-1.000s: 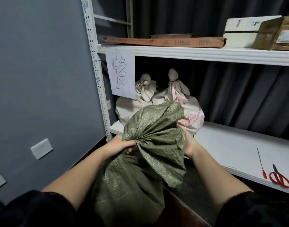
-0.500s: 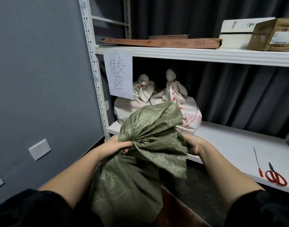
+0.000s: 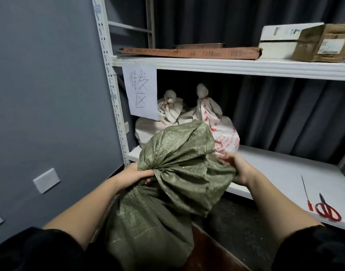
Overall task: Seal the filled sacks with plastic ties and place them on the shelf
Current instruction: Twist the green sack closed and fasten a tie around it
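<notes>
A filled green woven sack (image 3: 152, 218) stands in front of me, its loose top bunched and flopped to the right. My left hand (image 3: 134, 176) grips the gathered neck of the sack. My right hand (image 3: 237, 167) sits at the right side of the flopped top, fingers loosely curved against the fabric. Two white sacks (image 3: 212, 124) tied with red ties stand at the left end of the white shelf (image 3: 281, 173). A red plastic tie (image 3: 306, 192) lies on the shelf at the right.
Red-handled scissors (image 3: 327, 210) lie beside the tie near the shelf's front edge. A paper sign (image 3: 141, 90) hangs from the upper shelf (image 3: 226, 65), which carries a flat carton and boxes. A grey wall is on the left, a dark curtain behind.
My right hand has come out from behind the sack's top and now shows at its right side. The left hand keeps its grip on the neck.
</notes>
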`<state>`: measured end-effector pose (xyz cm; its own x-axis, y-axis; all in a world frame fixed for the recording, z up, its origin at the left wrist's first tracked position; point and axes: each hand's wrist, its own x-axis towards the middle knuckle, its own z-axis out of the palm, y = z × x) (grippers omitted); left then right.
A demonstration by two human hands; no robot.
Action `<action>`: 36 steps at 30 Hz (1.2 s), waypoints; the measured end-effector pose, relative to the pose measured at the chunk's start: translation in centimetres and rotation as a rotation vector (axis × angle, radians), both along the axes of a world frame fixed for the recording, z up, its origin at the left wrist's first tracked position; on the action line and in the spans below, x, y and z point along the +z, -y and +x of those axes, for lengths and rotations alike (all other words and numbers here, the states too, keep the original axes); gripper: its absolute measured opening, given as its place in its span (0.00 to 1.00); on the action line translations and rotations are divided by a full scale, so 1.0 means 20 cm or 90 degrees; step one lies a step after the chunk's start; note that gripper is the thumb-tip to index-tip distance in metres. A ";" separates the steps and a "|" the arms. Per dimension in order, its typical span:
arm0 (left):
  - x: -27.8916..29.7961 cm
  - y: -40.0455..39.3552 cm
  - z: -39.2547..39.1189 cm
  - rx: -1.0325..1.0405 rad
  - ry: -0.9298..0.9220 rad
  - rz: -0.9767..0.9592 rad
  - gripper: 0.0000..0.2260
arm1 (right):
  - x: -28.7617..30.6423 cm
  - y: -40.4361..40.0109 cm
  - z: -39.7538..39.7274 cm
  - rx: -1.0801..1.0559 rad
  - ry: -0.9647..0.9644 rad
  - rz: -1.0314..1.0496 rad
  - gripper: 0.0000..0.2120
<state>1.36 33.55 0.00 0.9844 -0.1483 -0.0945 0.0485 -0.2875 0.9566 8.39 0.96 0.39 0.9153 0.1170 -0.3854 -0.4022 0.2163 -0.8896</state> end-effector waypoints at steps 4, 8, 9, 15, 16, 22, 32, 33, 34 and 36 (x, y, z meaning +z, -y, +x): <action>0.00 0.00 -0.01 -0.042 -0.022 -0.013 0.08 | 0.00 -0.07 -0.01 0.216 0.021 -0.189 0.18; 0.00 -0.04 -0.02 -0.027 -0.061 -0.026 0.06 | 0.03 -0.18 -0.01 0.270 0.069 -0.088 0.26; -0.01 -0.06 -0.02 -0.027 -0.072 -0.034 0.12 | 0.05 -0.19 -0.01 0.286 0.071 -0.050 0.27; -0.04 -0.13 -0.04 0.000 -0.121 -0.136 0.31 | 0.16 -0.22 0.02 -0.041 0.382 -0.225 0.08; -0.04 -0.13 -0.04 -0.007 -0.122 -0.125 0.30 | 0.18 -0.22 0.02 -0.082 0.453 -0.316 0.08; -0.02 -0.03 -0.01 0.042 -0.056 -0.039 0.08 | 0.25 -0.20 0.02 -0.302 0.410 -0.506 0.10; 0.00 0.19 0.07 0.158 -0.034 0.113 0.13 | 0.14 -0.67 -0.31 0.247 1.113 -0.972 0.31; 0.01 0.20 0.07 0.149 -0.027 0.115 0.18 | 0.07 -0.69 -0.31 0.294 1.104 -1.044 0.40; 0.01 0.20 0.06 0.110 -0.011 0.124 0.20 | 0.01 -0.69 -0.29 0.327 1.073 -1.104 0.47; 0.04 0.20 0.03 0.039 0.006 0.194 0.16 | -0.06 -0.68 -0.25 0.332 1.071 -1.167 0.49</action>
